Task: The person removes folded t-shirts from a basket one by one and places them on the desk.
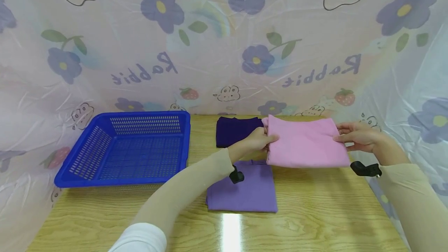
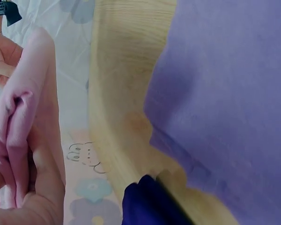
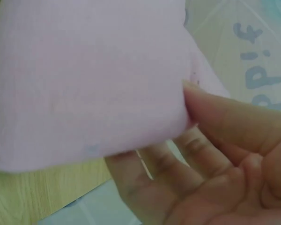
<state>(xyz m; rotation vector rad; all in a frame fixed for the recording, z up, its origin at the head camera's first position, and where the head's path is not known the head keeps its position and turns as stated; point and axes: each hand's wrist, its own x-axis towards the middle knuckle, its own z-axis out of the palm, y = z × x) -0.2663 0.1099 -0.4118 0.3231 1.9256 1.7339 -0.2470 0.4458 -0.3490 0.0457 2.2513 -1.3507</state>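
Note:
A folded pink cloth (image 1: 308, 143) is held up over the right part of the table, one hand at each side. My left hand (image 1: 257, 140) pinches its left edge, thumb in front; the left wrist view shows the folded layers between thumb and fingers. On the right edge, my right hand (image 1: 360, 137) pinches the cloth, and in the right wrist view its thumb (image 3: 239, 117) lies on the near face with fingers behind. Below my left wrist lies a folded light purple cloth (image 1: 245, 191). Behind my left hand is a folded dark purple cloth (image 1: 234, 132), partly hidden.
A blue plastic basket (image 1: 136, 158) with perforated sides stands on the left of the wooden table (image 1: 308, 213), nothing visible inside it. A flower-printed curtain (image 1: 210, 49) hangs behind and along both sides.

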